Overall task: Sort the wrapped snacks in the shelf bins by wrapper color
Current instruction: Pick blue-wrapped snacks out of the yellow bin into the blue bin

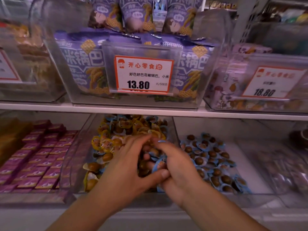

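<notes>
Both my hands are together inside the middle clear bin on the lower shelf. That bin holds yellow-wrapped snacks at its left and back, with some blue-wrapped ones mixed in near its rear. My left hand and my right hand cup a bunch of blue-wrapped snacks between them, fingers curled around the pile. The bin to the right holds blue-wrapped snacks only.
A bin of pink-purple boxed snacks sits at the lower left. On the upper shelf stand bins of purple bags with price tags. A clear-wrapped item bin is at the far right.
</notes>
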The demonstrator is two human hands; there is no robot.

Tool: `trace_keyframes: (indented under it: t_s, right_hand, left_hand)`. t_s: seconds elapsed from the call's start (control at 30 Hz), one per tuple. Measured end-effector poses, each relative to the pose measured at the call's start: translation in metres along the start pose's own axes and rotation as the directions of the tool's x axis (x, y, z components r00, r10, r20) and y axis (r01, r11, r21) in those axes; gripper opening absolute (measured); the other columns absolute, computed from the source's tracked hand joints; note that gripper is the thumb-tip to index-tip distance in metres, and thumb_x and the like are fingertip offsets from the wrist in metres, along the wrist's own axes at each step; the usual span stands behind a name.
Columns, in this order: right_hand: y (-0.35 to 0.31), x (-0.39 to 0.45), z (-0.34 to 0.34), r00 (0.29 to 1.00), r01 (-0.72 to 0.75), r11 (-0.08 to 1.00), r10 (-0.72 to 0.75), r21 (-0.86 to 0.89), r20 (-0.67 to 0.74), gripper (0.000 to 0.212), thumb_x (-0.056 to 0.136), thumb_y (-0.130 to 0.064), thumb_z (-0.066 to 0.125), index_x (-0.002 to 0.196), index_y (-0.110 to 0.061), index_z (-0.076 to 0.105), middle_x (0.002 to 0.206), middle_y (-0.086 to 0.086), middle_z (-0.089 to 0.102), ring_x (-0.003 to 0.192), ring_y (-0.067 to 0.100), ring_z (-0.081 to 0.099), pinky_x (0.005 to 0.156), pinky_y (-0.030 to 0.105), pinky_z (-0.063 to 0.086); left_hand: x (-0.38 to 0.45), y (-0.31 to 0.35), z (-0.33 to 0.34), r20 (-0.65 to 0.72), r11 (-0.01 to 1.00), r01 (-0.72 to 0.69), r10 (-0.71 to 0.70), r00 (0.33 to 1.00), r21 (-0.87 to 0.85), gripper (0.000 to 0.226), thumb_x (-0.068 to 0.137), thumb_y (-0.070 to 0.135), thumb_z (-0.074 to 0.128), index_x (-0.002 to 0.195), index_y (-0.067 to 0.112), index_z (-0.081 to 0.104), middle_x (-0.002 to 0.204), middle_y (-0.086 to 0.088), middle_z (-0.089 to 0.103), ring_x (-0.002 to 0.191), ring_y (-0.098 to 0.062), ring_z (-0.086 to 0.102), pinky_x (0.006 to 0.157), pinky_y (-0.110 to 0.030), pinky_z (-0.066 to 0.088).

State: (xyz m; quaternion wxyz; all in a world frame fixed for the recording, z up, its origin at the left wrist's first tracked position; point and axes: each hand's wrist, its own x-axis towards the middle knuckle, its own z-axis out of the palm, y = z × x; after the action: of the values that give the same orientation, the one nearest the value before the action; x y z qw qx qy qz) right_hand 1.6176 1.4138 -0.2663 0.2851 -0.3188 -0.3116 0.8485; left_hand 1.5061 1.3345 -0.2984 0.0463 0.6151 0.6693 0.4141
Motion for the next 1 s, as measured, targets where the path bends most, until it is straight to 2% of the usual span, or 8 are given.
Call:
trace_keyframes:
  t_s: [0.17,0.27,0.33,0.43,0.53,0.77,0.93,1.0]
  right_hand:
    - [-0.024,-0.004,-0.017,0.975,0.218,0.949,-0.220,-0.229,0.017,0.016,0.095,-0.020,0.059,0.099,-0.010,0.071,0.064,0.009,0.059,0.042,0.016,0.052,0.036,0.021,0.037]
    - [-0.054,0.007,-0.048,0.823,0.513,0.639,-0.556,-0.573,0.117,0.015,0.093,-0.020,0.059,0.083,-0.020,0.070,0.068,0.007,0.069,0.048,0.018,0.060,0.038,0.025,0.043]
    - [-0.075,0.020,-0.077,0.746,0.485,0.348,-0.643,-0.802,0.172,0.016,0.094,-0.017,0.058,0.085,-0.025,0.068,0.071,0.005,0.071,0.061,0.019,0.066,0.051,0.031,0.054]
    - [-0.088,0.032,-0.119,0.909,0.165,-0.051,-0.381,-0.985,0.172,0.021,0.097,-0.038,0.054,0.084,-0.026,0.065,0.079,0.000,0.070,0.078,0.019,0.067,0.072,0.033,0.051]
    - [-0.083,0.031,-0.140,0.982,0.017,-0.336,-0.173,-0.942,0.079,0.050,0.097,-0.055,0.044,0.076,-0.013,0.060,0.069,0.005,0.064,0.072,0.024,0.064,0.067,0.037,0.049]
    - [-0.078,0.030,-0.121,0.784,0.321,-0.072,-0.539,-0.944,0.308,0.019,0.097,-0.035,0.053,0.102,-0.030,0.070,0.091,-0.015,0.072,0.084,0.008,0.066,0.076,0.029,0.053]
    - [-0.063,0.032,-0.114,0.784,0.360,-0.106,-0.504,-0.927,0.362,0.017,0.097,-0.030,0.054,0.099,-0.028,0.071,0.089,-0.011,0.072,0.079,0.007,0.066,0.069,0.013,0.050]
    - [-0.058,0.033,-0.112,0.798,0.362,-0.156,-0.457,-0.919,0.392,0.019,0.097,-0.029,0.054,0.104,-0.025,0.071,0.097,-0.006,0.072,0.087,0.011,0.065,0.077,0.021,0.052]
  left_hand:
    - [-0.002,0.009,0.011,0.010,0.994,-0.093,0.094,0.996,-0.057,0.073,0.083,0.073,0.053,0.146,0.044,0.031,0.142,0.029,0.038,0.132,0.005,0.041,0.102,-0.015,0.037]
    - [-0.001,0.005,0.011,-0.008,0.996,-0.004,0.003,1.000,-0.092,0.049,0.094,0.062,0.046,0.140,0.049,0.035,0.127,0.032,0.050,0.115,0.007,0.054,0.089,-0.016,0.048]
    - [0.000,0.000,0.012,0.101,0.996,0.029,-0.021,0.995,-0.081,0.036,0.093,0.056,0.048,0.128,0.048,0.048,0.114,0.030,0.058,0.105,0.005,0.059,0.081,-0.024,0.054]
    - [-0.001,-0.001,0.017,0.376,0.996,-0.051,0.019,0.926,0.077,0.046,0.089,0.070,0.043,0.126,0.045,0.055,0.119,0.031,0.055,0.108,0.009,0.053,0.090,-0.026,0.050]
    - [-0.003,0.001,0.026,0.535,0.957,-0.155,0.000,0.845,0.246,0.072,0.082,0.087,0.030,0.140,0.046,0.042,0.136,0.031,0.040,0.121,0.002,0.039,0.105,-0.026,0.036]
    - [0.002,0.015,0.046,0.614,0.786,-0.339,-0.066,0.786,0.518,0.072,0.081,0.084,0.031,0.130,0.035,0.051,0.121,0.008,0.044,0.111,-0.020,0.038,0.096,-0.039,0.034]
    - [0.006,0.017,0.051,0.616,0.775,-0.328,-0.098,0.782,0.540,0.058,0.084,0.075,0.039,0.123,0.035,0.057,0.111,0.004,0.047,0.105,-0.021,0.043,0.088,-0.040,0.032]
    - [0.010,0.013,0.047,0.629,0.822,-0.293,-0.100,0.771,0.489,0.048,0.085,0.071,0.044,0.116,0.037,0.058,0.105,0.006,0.047,0.100,-0.020,0.045,0.087,-0.038,0.034]
